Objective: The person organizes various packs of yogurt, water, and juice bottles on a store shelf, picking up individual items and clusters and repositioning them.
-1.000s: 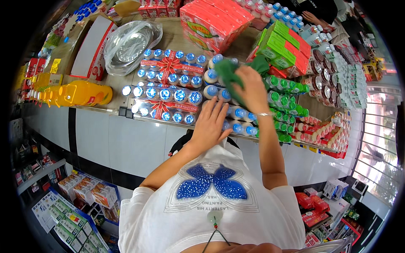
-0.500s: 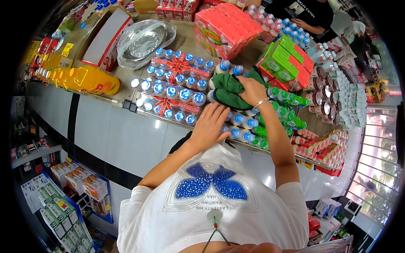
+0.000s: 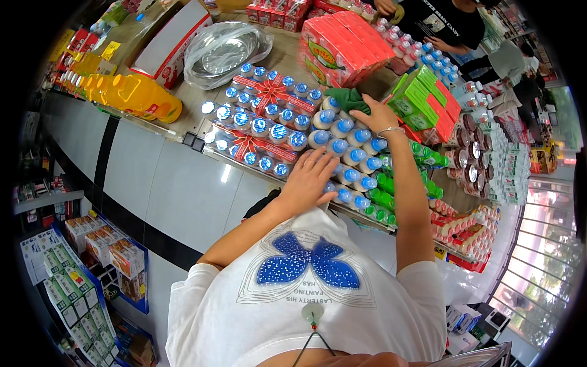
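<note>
A bunched green cloth lies over the far end of the blue-capped bottles. My right hand has its fingers on the cloth and grips its edge; part of the cloth is hidden behind the hand. These white bottles stand in close rows toward the table's near edge. My left hand rests with fingers stretched out on the nearest bottles, beside the shrink-wrapped bottle packs with red ribbon prints. Green-capped bottles lie just right of the blue-capped rows.
A red carton stack and green boxes stand beyond my right hand. Metal plates in clear plastic and orange juice bottles are at the left. Another person stands across the table. Jars stand farther right.
My right hand has moved the green cloth away from me to the far end, uncovering more blue caps. My left hand stays on the near bottles. The view has shifted slightly.
</note>
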### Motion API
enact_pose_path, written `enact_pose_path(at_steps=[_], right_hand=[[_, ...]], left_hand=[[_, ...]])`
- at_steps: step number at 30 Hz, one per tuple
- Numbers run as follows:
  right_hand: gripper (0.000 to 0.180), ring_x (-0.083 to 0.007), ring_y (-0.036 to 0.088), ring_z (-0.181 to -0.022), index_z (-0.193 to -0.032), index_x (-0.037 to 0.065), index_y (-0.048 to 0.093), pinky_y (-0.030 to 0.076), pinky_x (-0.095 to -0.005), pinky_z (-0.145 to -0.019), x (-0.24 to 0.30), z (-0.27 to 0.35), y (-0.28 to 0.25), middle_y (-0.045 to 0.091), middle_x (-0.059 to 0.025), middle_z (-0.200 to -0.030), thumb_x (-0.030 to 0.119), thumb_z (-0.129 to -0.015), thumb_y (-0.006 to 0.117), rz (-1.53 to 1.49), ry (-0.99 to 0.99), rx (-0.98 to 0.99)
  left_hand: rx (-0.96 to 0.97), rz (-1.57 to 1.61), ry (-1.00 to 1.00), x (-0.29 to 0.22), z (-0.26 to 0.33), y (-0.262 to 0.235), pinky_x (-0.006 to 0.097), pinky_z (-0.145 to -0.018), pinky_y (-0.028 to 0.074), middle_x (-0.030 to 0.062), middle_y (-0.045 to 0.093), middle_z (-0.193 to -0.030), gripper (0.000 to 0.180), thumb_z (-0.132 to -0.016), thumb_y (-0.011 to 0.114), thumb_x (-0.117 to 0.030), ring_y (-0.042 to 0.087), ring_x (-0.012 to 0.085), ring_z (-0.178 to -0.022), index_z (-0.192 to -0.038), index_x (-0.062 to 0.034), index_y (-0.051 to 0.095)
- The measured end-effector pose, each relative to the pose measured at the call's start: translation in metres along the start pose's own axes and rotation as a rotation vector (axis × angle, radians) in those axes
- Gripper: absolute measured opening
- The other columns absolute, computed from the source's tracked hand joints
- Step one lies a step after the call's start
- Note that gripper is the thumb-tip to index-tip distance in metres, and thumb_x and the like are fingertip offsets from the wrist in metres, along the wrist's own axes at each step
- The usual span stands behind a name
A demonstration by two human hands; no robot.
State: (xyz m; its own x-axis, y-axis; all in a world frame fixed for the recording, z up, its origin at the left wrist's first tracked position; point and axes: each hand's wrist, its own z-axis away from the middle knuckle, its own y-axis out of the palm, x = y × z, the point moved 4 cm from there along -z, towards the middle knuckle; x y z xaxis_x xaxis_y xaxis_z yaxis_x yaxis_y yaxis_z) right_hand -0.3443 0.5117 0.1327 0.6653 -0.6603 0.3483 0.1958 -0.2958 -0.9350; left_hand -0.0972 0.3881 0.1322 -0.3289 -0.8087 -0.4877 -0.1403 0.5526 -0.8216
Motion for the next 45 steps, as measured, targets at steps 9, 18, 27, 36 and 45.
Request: enact_pose_path(at_steps=[9, 18, 27, 36, 45], right_hand=[[0.041, -0.0379, 0.067, -0.089, -0.123, 0.011, 0.063, 0.052, -0.0431, -0.076, 0.023, 0.023, -0.058, 0.069, -0.02, -0.101, 0.029, -0.086, 0.068, -0.187, 0.036, -0.384], [0.046, -0.0398, 0.066, -0.082, -0.102, 0.007, 0.061, 0.05, -0.049, -0.07, 0.073, 0.083, 0.005, 0.068, -0.0196, -0.087, 0.05, -0.086, 0.064, -0.09, 0.144, 0.104], [0.041, -0.0297, 0.067, -0.075, -0.098, 0.002, 0.065, 0.052, -0.04, -0.07, 0.077, 0.096, -0.038, 0.068, -0.0177, -0.084, 0.04, -0.084, 0.073, -0.468, 0.236, -0.062], [0.034, -0.0113, 0.06, -0.081, -0.113, -0.003, 0.066, 0.048, -0.0247, -0.075, 0.049, 0.256, -0.114, 0.068, -0.0023, -0.096, 0.009, -0.082, 0.072, -0.928, 0.581, -0.616], [0.036, -0.016, 0.06, -0.104, -0.123, -0.005, 0.06, 0.046, -0.0294, -0.091, 0.046, 0.341, -0.107, 0.064, -0.0093, -0.116, 0.011, -0.092, 0.063, -0.963, 0.58, -0.729]], left_hand=[[-0.036, 0.03, 0.007, 0.001, 0.0, 0.0, 0.053, -0.114, 0.028, 0.0173, 0.04, -0.146, 0.082, -0.079, 0.073, -0.043, 0.034, 0.0379, -0.138, -0.143, -0.0036, 0.041], [-0.056, 0.118, -0.047, 0.0, 0.001, -0.003, 0.053, -0.113, 0.028, 0.0228, 0.035, -0.147, 0.088, -0.076, 0.076, -0.039, 0.034, 0.043, -0.135, -0.146, -0.0025, 0.036], [-0.084, 0.11, -0.034, 0.002, -0.001, -0.002, 0.053, -0.112, 0.03, 0.0231, 0.034, -0.148, 0.092, -0.077, 0.077, -0.036, 0.036, 0.0439, -0.134, -0.148, -0.0004, 0.031], [-0.034, 0.105, -0.055, -0.007, -0.006, -0.003, 0.052, -0.113, 0.03, 0.0226, 0.033, -0.149, 0.094, -0.075, 0.08, -0.031, 0.036, 0.0427, -0.135, -0.149, -0.0012, 0.03], [-0.011, 0.129, -0.007, -0.019, -0.008, -0.016, 0.054, -0.113, 0.027, 0.0204, 0.034, -0.149, 0.083, -0.08, 0.076, -0.029, 0.036, 0.0406, -0.135, -0.148, -0.0053, 0.034]])
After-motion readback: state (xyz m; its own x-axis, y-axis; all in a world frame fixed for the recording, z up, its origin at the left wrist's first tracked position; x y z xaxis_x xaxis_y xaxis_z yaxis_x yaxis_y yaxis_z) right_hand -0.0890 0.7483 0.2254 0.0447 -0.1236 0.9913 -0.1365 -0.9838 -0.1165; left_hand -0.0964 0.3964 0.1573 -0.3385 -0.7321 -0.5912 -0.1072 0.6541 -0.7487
